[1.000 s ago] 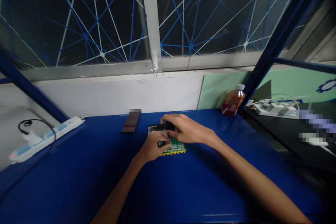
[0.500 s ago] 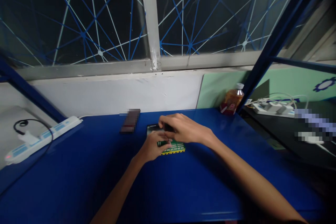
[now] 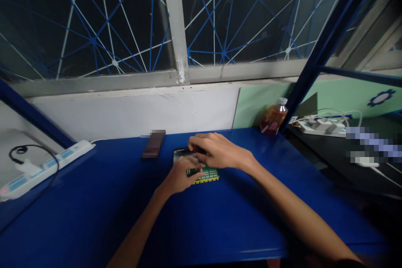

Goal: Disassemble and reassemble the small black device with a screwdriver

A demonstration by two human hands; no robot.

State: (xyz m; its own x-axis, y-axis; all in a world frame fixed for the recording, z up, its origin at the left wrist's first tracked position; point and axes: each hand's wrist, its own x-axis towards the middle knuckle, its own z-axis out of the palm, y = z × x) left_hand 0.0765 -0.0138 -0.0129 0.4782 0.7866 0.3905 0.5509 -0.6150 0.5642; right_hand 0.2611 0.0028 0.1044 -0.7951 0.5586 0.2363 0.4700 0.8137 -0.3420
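A small flat case lies on the blue table, with a green face bearing rows of white markings, a yellow front edge and a dark rear part. My left hand is over its left side, thumb and fingers closed together around something small and dark that I cannot make out. From the right, my right hand arches over the back of the case. Its fingers are curled down close to the left fingertips, and what they grip, if anything, is hidden. Both hands cover much of the case.
On the blue table, a dark blurred-out rectangular object lies behind the case. A power strip with a black cable is at left. A drink bottle stands at the back right, near another power strip on a black surface.
The whole view has shifted slightly, so things sit a little further left. Both hands keep nearly the same pose over the case, with only small finger movement.
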